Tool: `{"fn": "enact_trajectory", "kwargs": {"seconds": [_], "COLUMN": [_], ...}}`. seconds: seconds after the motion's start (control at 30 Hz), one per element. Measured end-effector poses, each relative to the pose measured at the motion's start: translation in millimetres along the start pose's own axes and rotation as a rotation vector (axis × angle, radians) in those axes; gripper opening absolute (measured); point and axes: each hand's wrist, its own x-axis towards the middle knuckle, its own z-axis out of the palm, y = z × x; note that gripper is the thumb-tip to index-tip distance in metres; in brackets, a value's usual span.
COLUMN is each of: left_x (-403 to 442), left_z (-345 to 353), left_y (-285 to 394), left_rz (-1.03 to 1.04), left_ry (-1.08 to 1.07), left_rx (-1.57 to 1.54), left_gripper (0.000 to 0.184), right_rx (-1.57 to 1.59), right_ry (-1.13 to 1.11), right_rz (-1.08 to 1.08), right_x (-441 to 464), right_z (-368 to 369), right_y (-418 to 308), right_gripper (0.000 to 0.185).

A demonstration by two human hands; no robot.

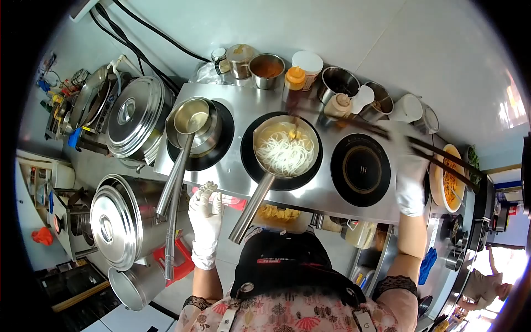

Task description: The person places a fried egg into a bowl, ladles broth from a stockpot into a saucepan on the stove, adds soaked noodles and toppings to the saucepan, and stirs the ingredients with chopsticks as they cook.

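Head view. Ladle (191,117) over the left burner, ahead and slightly left of the left hand (206,218). That hand: gloved, fingers loosely bent, nothing seen in its grasp. Pan (257,143) of white noodles (285,156) sits between the hands, ahead and right of the left one. Its long axis slants; handle (251,210) runs back toward the wearer, ending just beside the left hand, apart from it. Left hand nearer the handle. Right hand (408,174), gloved, closed round long chopsticks (371,128), reaching leftward toward the pan. Blur there: exact grip unreadable; tips smeared, contact with noodles uncertain.
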Motion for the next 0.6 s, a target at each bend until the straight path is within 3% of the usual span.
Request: {"fn": "enact_trajectory", "kwargs": {"seconds": [0.1, 0.2, 0.3, 0.37, 0.43, 0.6], "left_x": [-1, -2, -5, -7, -17, -30], "left_z": [-3, -3, 2, 1, 8, 12], "left_y": [-4, -9, -13, -9, -15, -16], "left_rz": [0.03, 0.039, 0.077, 0.008, 0.078, 0.067], "left_ry": [-0.015, -0.048, -0.116, -0.331, -0.451, -0.68], "left_rx": [0.004, -0.013, 0.039, 0.069, 0.162, 0.173], "left_gripper": [0.024, 0.023, 0.026, 0.031, 0.047, 0.056], "right_rx": [0.041, -0.055, 0.054, 0.012, -0.02, -0.027], "right_ry": [-0.208, -0.167, -0.153, -0.297, -0.287, -0.197], "right_rz": [0.38, 0.33, 0.617, 0.316, 0.29, 0.257], "right_x": [-22, -36, -49, -60, -70, -85], "right_z": [22, 23, 31, 52, 79, 82], "right_y": [39, 40, 32, 58, 65, 49], "right_gripper": [0.015, 0.014, 0.015, 0.015, 0.012, 0.011]}}
